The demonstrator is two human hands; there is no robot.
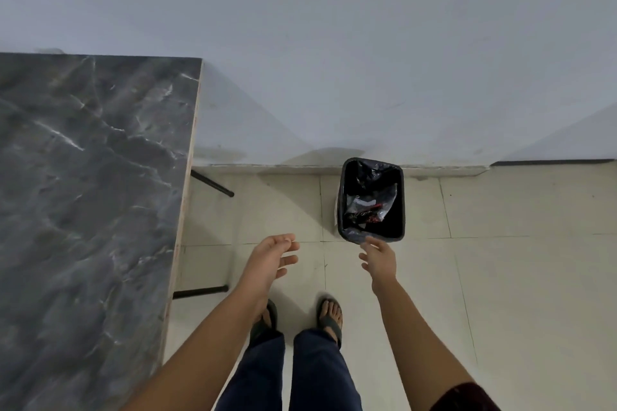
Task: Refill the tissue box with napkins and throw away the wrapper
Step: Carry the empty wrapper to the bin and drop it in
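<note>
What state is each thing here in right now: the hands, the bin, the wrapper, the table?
Left hand: open, empty, fingers loosely curled.
Right hand: open, empty, reaching toward the bin's near rim.
Trash bin: upright on the floor by the wall, lidless, lined with a black bag.
Wrapper: crumpled, lying inside the bin.
Table: nothing on the part in view.

Table [83,193] cut off by left and bottom edges. Wrapper [370,205] in bin [344,210]: printing too small to read. Left foot [267,319] partly hidden behind left forearm [217,344].
</note>
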